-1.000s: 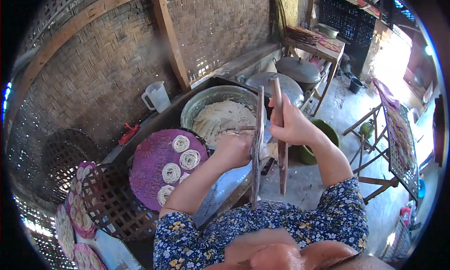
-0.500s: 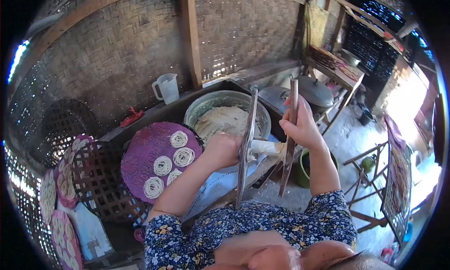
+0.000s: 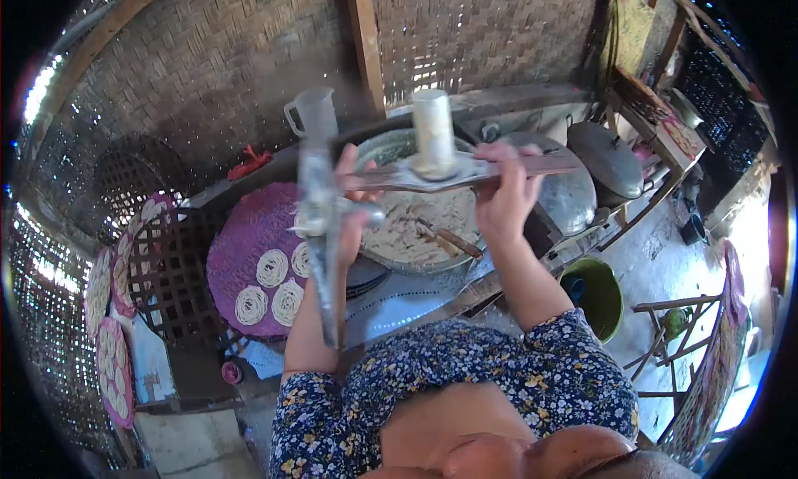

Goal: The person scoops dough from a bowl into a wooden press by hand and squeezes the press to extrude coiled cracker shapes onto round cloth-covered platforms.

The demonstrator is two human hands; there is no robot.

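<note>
My right hand (image 3: 505, 198) grips the right end of a flat wooden bar (image 3: 465, 178), from whose middle a pale cylinder (image 3: 432, 130) stands upright. The bar's left end lies against my left hand (image 3: 353, 209), which also holds a second bar (image 3: 320, 221), long, greyish and blurred by motion. Both pieces are above a large round basin (image 3: 391, 259) of pale dough (image 3: 416, 221). A brown wooden-handled tool (image 3: 457, 242) rests on the dough. To the left, a round purple mat (image 3: 241, 238) carries several coils of white noodles (image 3: 272, 268).
Behind the basin are a plastic jug (image 3: 318, 112) and a red cloth (image 3: 249, 162). Lidded pots (image 3: 605, 159) stand at the right, with a green bucket (image 3: 611, 300) below. A dark woven basket (image 3: 170, 271) is at the left.
The two wooden pieces, earlier joined by the cylinder between them, are now apart. The cylinder has turned upright on the right one, and the left one has moved left over the mat's edge.
</note>
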